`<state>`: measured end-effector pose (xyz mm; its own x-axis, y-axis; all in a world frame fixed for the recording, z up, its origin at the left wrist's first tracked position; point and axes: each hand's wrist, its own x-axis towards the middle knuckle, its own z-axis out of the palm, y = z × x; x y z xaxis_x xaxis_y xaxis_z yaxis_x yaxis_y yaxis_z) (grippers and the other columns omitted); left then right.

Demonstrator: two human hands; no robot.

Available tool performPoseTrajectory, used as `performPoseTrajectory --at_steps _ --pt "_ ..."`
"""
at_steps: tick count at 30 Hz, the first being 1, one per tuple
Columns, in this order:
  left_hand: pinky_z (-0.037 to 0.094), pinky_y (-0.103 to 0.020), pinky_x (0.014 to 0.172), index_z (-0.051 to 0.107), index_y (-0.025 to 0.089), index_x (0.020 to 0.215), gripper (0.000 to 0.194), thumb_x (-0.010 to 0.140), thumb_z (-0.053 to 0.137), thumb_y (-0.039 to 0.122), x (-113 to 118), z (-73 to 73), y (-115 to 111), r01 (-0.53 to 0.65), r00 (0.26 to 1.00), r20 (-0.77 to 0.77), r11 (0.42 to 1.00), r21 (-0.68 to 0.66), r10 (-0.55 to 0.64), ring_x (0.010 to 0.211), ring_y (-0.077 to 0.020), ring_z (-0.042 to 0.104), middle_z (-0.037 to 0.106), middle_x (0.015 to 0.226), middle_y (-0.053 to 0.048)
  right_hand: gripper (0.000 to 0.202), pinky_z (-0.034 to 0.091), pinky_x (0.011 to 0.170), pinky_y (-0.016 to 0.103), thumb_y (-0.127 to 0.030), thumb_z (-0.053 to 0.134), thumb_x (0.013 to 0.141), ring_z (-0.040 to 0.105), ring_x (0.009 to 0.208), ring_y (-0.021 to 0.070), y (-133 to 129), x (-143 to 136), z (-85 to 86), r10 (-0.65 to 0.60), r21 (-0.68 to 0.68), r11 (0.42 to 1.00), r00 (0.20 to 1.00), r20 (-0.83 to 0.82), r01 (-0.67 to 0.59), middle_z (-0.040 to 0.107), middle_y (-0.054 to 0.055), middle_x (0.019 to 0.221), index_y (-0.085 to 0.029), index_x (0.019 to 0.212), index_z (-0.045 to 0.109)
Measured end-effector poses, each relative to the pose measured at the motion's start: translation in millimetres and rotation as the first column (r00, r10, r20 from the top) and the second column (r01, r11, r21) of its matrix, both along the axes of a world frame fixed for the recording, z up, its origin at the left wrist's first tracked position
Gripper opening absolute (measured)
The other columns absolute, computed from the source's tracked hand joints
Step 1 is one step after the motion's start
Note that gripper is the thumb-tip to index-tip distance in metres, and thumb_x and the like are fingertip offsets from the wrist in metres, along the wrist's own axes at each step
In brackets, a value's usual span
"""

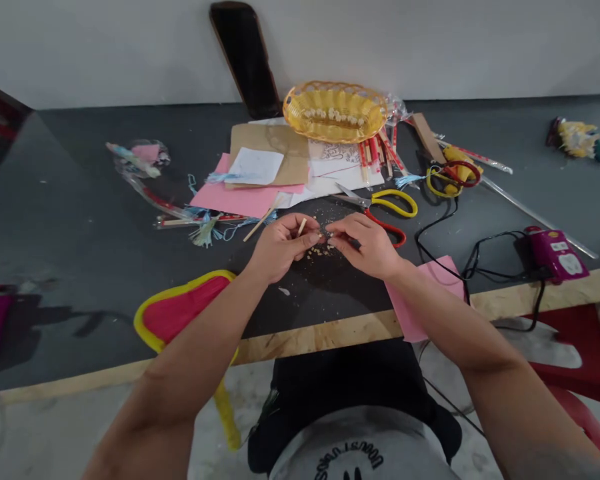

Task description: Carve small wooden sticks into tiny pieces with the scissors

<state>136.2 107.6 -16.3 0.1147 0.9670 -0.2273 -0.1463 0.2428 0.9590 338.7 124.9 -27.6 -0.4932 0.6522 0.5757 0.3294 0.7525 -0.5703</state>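
Note:
My left hand (287, 245) is closed around a short pale stick (303, 227), whose end pokes up between the fingers. Close beside it, my right hand (365, 243) has thumb and index finger pinched together; whatever small thing lies between them is too tiny to name. The fingertips of both hands nearly meet above pale crumbs (321, 252) scattered on the dark table. Just behind my right hand lie scissors (393, 203) with one yellow and one red handle. Further back a yellow woven basket (335, 133) holds a row of small pale pieces.
Pink paper (230, 193) and a brown sheet lie behind my hands. A phone (245, 60) leans on the wall. At right are a purple power box (560, 255), black cables and more scissors (463, 175). A red-and-yellow fly swatter (187, 310) overlaps the front edge.

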Motion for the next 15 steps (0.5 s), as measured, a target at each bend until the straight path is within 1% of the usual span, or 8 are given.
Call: performPoseTrajectory --at_steps 3,6,7,9,11,12,13,15 --pt "0.027 -0.018 0.039 0.066 0.018 0.082 0.041 0.057 0.093 0.037 1.7 -2.3 -1.8 0.043 0.998 -0.041 0.999 0.008 -0.043 0.045 -0.0045 0.04 0.057 0.062 0.006 0.008 0.055 0.079 0.032 -0.022 0.06 0.098 0.067 0.085 0.0172 -3.4 -5.4 0.1 0.02 -0.005 1.0 1.0 0.008 -0.02 0.073 0.005 0.088 -0.021 0.1 0.067" --pt "0.032 -0.019 0.043 0.065 0.018 0.08 0.041 0.057 0.093 0.035 1.9 -2.9 -2.8 0.072 0.993 -0.098 0.996 0.053 -0.067 0.048 -0.0052 0.044 0.059 0.064 0.005 0.012 0.055 0.08 0.032 -0.019 0.057 0.098 0.067 0.084 0.0161 -3.5 -6.4 2.2 0.038 -0.003 0.999 0.999 0.016 -0.038 0.074 0.004 0.086 -0.022 0.092 0.067" --pt "0.033 -0.019 0.044 0.065 0.018 0.08 0.04 0.058 0.093 0.036 1.3 -2.8 -3.0 0.072 0.991 -0.119 0.995 0.072 -0.063 0.05 -0.0056 0.045 0.059 0.064 0.005 0.012 0.055 0.08 0.032 -0.019 0.057 0.098 0.067 0.084 0.016 -2.2 -5.1 3.5 0.031 -0.002 1.0 0.999 0.026 -0.031 0.074 0.003 0.086 -0.022 0.091 0.067" --pt "0.033 -0.019 0.045 0.066 0.018 0.082 0.038 0.063 0.091 0.041 -1.4 -2.3 -3.1 0.036 0.99 -0.14 0.993 0.113 -0.02 0.051 -0.0057 0.044 0.061 0.068 0.003 0.013 0.054 0.08 0.033 -0.019 0.056 0.097 0.067 0.085 0.0167 2.1 0.5 6.5 -0.025 0.015 1.0 0.998 0.056 0.024 0.074 0.003 0.088 -0.022 0.09 0.067" --pt "0.031 -0.02 0.044 0.068 0.019 0.088 0.037 0.073 0.083 0.049 -5.3 -1.8 -2.7 -0.03 0.994 -0.097 0.989 0.147 0.045 0.05 -0.0052 0.04 0.063 0.074 0.001 0.013 0.053 0.082 0.035 -0.017 0.056 0.096 0.066 0.086 0.0181 8.1 8.4 8.5 -0.116 0.062 0.992 0.989 0.094 0.111 0.074 0.004 0.088 -0.022 0.089 0.066" --pt "0.03 -0.02 0.043 0.069 0.02 0.091 0.036 0.078 0.078 0.052 -7.4 -1.6 -2.3 -0.063 0.996 -0.057 0.985 0.158 0.073 0.049 -0.0051 0.038 0.063 0.077 0.0 0.013 0.053 0.083 0.036 -0.017 0.056 0.095 0.065 0.084 0.0187 11.0 12.5 8.7 -0.137 0.085 0.988 0.982 0.13 0.127 0.073 0.004 0.087 -0.022 0.088 0.066" --pt "0.03 -0.02 0.043 0.07 0.02 0.094 0.035 0.082 0.074 0.053 -9.3 -1.4 -1.8 -0.086 0.996 -0.015 0.983 0.164 0.09 0.049 -0.0052 0.036 0.063 0.079 -0.001 0.014 0.052 0.082 0.037 -0.018 0.056 0.095 0.064 0.082 0.0192 13.6 16.0 8.2 -0.14 0.1 0.987 0.975 0.175 0.124 0.073 0.004 0.085 -0.022 0.087 0.067" --pt "0.033 -0.021 0.044 0.07 0.021 0.095 0.03 0.086 0.071 0.049 -12.5 -1.8 -0.6 -0.107 0.994 0.038 0.98 0.168 0.102 0.05 -0.0058 0.037 0.06 0.08 -0.002 0.017 0.051 0.082 0.039 -0.02 0.055 0.097 0.063 0.082 0.0203 16.9 20.6 5.4 -0.12 0.105 0.99 0.957 0.264 0.095 0.074 0.004 0.085 -0.021 0.086 0.067"
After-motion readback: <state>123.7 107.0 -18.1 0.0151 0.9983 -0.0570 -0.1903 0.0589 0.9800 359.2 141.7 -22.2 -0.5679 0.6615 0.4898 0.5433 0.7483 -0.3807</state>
